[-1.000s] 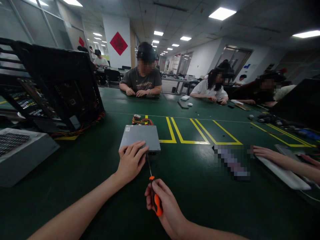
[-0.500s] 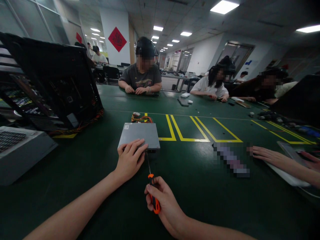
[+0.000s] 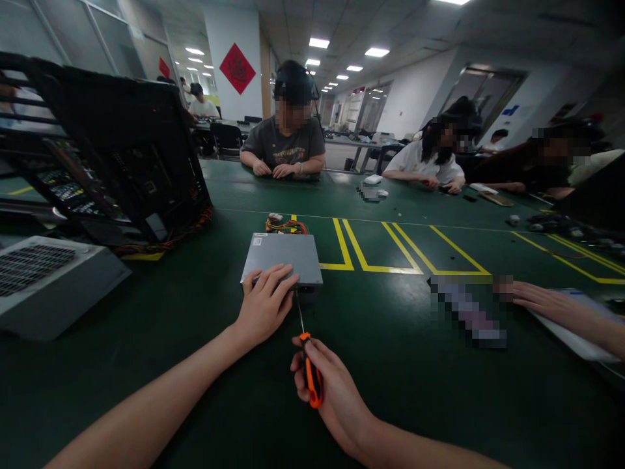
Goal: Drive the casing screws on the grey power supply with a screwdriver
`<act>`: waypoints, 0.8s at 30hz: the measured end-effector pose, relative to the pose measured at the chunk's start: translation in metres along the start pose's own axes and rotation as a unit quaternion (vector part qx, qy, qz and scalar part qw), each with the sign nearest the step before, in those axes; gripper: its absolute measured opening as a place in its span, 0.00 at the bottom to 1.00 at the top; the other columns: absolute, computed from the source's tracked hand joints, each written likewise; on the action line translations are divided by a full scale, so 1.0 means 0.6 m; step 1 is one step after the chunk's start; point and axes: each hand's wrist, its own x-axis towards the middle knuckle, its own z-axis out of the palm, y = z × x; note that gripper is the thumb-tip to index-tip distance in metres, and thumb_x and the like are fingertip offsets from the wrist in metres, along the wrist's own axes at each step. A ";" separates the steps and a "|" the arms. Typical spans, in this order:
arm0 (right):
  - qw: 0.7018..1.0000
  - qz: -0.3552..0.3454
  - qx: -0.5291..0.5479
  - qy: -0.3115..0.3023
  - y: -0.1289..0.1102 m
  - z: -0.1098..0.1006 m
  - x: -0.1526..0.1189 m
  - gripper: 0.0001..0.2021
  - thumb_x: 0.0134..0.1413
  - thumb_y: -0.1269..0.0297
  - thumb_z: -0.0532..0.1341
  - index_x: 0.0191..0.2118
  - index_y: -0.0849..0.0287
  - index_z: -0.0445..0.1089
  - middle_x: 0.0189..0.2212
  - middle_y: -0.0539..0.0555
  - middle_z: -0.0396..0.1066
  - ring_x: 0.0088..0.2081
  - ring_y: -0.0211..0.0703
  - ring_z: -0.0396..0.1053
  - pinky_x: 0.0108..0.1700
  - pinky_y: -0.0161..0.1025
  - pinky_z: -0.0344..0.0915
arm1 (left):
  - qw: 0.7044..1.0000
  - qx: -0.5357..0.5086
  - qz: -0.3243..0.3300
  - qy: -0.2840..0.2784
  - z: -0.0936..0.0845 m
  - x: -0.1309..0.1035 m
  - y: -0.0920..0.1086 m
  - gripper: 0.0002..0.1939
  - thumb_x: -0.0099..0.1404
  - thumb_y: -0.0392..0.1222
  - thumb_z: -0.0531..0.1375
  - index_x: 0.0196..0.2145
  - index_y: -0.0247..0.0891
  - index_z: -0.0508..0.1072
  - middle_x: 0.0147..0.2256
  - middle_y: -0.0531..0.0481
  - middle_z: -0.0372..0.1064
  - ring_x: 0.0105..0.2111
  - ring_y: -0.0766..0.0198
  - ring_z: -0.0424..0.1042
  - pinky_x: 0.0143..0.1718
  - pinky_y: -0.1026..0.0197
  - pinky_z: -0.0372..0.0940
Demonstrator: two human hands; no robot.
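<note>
Grey and metal, the boxy power supply (image 3: pixel 286 253) lies on the dark green table (image 3: pixel 390 384), the left hand (image 3: pixel 266 303) spread over its near edge. The right hand (image 3: pixel 327 384) grips an orange-and-black-handled screwdriver (image 3: pixel 312 378), its shaft reaching that edge. Multicoloured cables (image 3: pixel 288 226) bunch behind the box, and a black computer case (image 3: pixel 122 156) stands to the left.

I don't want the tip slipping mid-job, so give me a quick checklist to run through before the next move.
1. Left hand braced on the grey metal box: ok.
2. Screwdriver gripped in the right hand: ok.
3. Tip properly seated: cannot tell; its contact point at the box's near edge is unclear.
4. Coloured cables away from the tip: ok, behind the box.
5. Neighbour's hand away from the tool: ok, well to the right.
</note>
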 end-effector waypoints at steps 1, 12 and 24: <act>1.000 -0.006 -0.005 -0.001 0.000 -0.001 0.000 0.15 0.42 0.55 0.64 0.33 0.60 0.64 0.24 0.48 0.65 0.20 0.31 0.59 0.20 0.30 0.50 | 1.000 0.000 0.000 -0.004 -0.001 0.000 0.000 0.15 0.62 0.36 0.52 0.46 0.43 0.64 0.51 0.48 0.63 0.51 0.57 0.60 0.50 0.50 0.46; 0.999 0.026 0.019 -0.009 0.000 -0.003 -0.002 0.15 0.46 0.55 0.60 0.34 0.62 0.67 0.26 0.52 0.66 0.25 0.35 0.63 0.27 0.34 0.57 | 1.000 -0.003 -0.015 -0.012 0.002 -0.003 0.000 0.14 0.62 0.38 0.52 0.47 0.43 0.65 0.52 0.48 0.61 0.52 0.57 0.58 0.47 0.51 0.49; 0.999 -0.007 -0.031 -0.038 0.001 -0.006 -0.001 0.09 0.46 0.61 0.62 0.29 0.60 0.64 0.26 0.49 0.65 0.21 0.30 0.58 0.24 0.32 0.53 | 1.000 0.005 -0.011 -0.020 -0.001 -0.002 -0.001 0.15 0.62 0.38 0.51 0.48 0.43 0.64 0.52 0.48 0.61 0.52 0.57 0.58 0.47 0.51 0.48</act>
